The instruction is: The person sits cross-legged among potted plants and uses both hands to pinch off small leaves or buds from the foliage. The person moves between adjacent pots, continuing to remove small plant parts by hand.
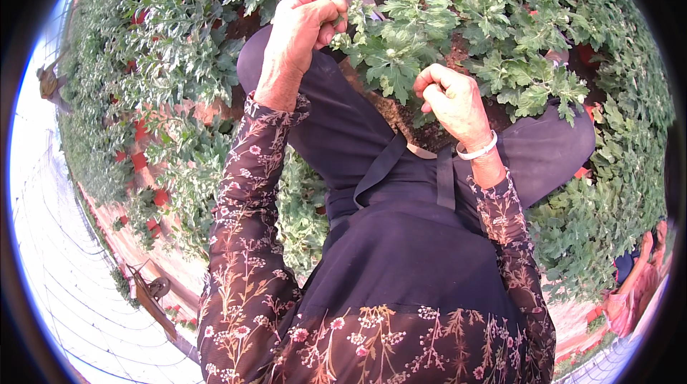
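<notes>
Before me, between my bent legs, stands a chrysanthemum plant (397, 56) with lobed green leaves and small pale buds. My left hand (308, 24) is raised at the plant's left side, thumb and fingers pinched around a small green plant piece (338, 20). Lower down, at the plant's front right edge, my right hand (453, 99) is curled, with thumb and forefinger close together beside the leaves. Whether anything sits between those fingers is hidden. A white bracelet (476, 148) circles my right wrist.
Dense chrysanthemum foliage (177, 56) surrounds me, with red pots (139, 161) showing among it. A cart with a wheel (153, 295) stands at lower left. One person (48, 82) is at the far left rim, another (628, 298) at lower right.
</notes>
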A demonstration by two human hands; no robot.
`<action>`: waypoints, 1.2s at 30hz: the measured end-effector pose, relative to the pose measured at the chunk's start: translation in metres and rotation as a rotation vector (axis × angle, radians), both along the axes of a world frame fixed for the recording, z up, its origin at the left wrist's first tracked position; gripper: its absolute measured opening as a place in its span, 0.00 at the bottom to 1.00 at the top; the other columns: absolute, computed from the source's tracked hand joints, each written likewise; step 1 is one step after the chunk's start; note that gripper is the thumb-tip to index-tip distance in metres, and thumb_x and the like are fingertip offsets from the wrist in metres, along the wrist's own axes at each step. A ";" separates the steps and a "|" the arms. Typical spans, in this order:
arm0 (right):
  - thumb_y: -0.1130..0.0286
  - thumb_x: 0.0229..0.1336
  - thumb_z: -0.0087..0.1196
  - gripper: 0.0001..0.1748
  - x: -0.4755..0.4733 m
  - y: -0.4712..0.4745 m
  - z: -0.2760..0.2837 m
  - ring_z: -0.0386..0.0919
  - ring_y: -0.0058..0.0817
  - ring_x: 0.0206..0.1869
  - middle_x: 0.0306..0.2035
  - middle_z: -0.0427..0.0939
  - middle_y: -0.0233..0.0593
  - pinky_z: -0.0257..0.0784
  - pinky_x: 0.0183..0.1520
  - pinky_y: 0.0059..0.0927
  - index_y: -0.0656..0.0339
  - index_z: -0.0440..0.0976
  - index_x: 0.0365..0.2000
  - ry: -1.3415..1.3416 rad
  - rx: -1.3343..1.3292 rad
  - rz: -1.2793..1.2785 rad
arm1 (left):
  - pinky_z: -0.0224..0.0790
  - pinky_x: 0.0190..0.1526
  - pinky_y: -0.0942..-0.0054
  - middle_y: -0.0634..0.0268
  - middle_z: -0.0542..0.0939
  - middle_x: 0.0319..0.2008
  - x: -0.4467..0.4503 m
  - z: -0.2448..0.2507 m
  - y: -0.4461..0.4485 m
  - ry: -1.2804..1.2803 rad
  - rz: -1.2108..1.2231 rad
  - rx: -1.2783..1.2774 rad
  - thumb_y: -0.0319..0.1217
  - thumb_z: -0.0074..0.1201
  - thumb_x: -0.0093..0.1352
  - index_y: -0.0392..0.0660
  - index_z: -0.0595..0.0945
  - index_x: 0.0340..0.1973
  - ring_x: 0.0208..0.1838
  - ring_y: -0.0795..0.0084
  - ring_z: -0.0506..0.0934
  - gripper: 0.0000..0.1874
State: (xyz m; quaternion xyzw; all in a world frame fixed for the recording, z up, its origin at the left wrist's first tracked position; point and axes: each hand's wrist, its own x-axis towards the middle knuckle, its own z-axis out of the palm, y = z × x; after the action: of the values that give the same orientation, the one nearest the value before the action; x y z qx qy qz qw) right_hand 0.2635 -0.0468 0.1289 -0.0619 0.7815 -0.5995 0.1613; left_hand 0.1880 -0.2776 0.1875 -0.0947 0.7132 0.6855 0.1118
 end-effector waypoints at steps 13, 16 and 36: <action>0.75 0.54 0.48 0.20 -0.011 -0.099 -0.034 0.75 0.51 0.44 0.42 0.75 0.56 0.71 0.47 0.44 0.68 0.67 0.49 0.355 0.077 -0.050 | 0.73 0.46 0.69 0.53 0.83 0.38 -0.030 -0.045 -0.033 0.185 -0.714 -1.087 0.26 0.53 0.59 0.36 0.78 0.47 0.42 0.63 0.82 0.20; 0.77 0.53 0.47 0.23 -0.023 -0.101 -0.046 0.75 0.50 0.47 0.46 0.75 0.55 0.72 0.49 0.42 0.66 0.65 0.52 0.288 0.146 -0.073 | 0.74 0.38 0.68 0.56 0.83 0.29 -0.032 -0.044 -0.032 0.082 -0.642 -0.855 0.24 0.51 0.59 0.38 0.80 0.44 0.34 0.63 0.82 0.17; 0.66 0.51 0.62 0.13 -0.034 -0.072 -0.055 0.81 0.33 0.29 0.25 0.80 0.41 0.74 0.33 0.33 0.62 0.72 0.34 0.056 -0.089 -0.225 | 0.76 0.43 0.75 0.61 0.79 0.37 -0.006 -0.060 0.001 -0.228 -0.350 -0.184 0.18 0.48 0.64 0.32 0.74 0.51 0.38 0.74 0.80 0.18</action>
State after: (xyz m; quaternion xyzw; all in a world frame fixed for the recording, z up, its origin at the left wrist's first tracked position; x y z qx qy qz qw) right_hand 0.2299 -0.1189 0.0737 0.0025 0.7603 -0.6459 0.0684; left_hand 0.1823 -0.2763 0.1275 -0.0565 0.7609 0.5726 0.2999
